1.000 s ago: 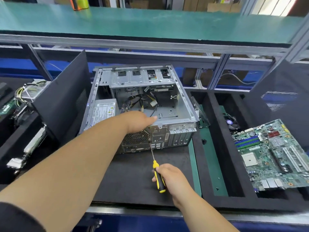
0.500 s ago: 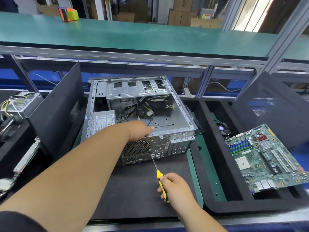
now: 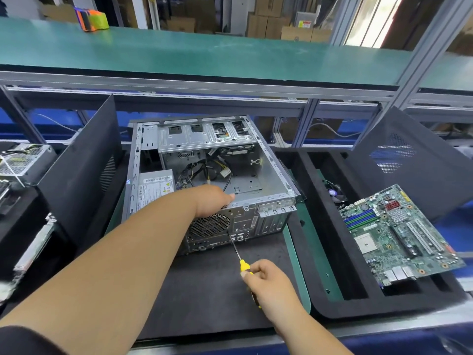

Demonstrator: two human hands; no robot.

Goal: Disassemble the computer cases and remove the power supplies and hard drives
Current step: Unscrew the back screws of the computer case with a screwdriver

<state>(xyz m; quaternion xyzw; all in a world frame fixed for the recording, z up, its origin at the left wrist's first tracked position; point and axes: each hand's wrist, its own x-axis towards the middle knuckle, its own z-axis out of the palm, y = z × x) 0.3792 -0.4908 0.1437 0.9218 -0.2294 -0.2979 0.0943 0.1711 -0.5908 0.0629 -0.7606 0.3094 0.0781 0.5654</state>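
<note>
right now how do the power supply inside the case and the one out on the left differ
The power supply in the case sits mounted in the computer case, label side up; the loose power supply lies outside it at the far left, mesh side up. The mounted one is partly hidden by the left hand and its arm; the loose one has cables draped across its top. Both are grey metal boxes.

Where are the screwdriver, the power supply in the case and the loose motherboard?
screwdriver (image 3: 244,265): head view, yellow handle above the right hand.
power supply (image 3: 155,187): head view, its labelled top.
motherboard (image 3: 399,234): head view, board centre.
</note>
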